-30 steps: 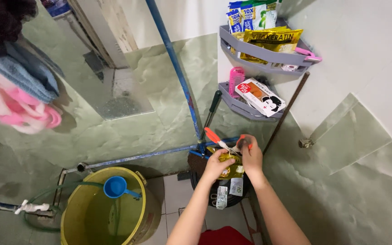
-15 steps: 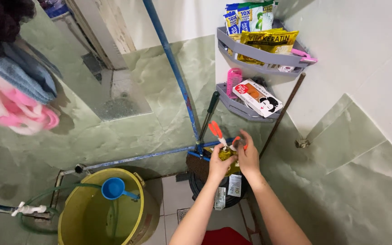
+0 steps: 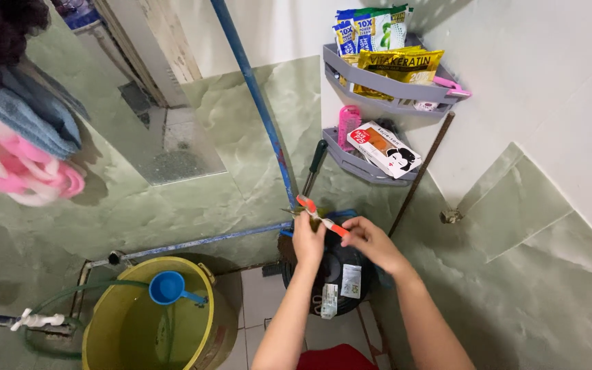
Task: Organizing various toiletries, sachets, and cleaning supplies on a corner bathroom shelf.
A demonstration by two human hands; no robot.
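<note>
Scissors [image 3: 318,216], one orange pair, sit gripped between left hand [image 3: 307,240] and right hand [image 3: 366,240], above one yellow bucket [image 3: 149,322] and two grey shelves [image 3: 371,82].

Lighting: even, fairly bright, diffuse; source not in view. Shadows: soft, one under the pink and blue towels [image 3: 18,147] on the green tiled wall [image 3: 173,192], another below the grey corner shelves [image 3: 378,85]. Glare: faint sheen on the tiles, none harsh. Focus: centre sharp; towels at the left edge slightly blurred. Distortion: wide-angle, the blue pipe [image 3: 251,103] and wall lines leaned outward toward the edges.
</note>
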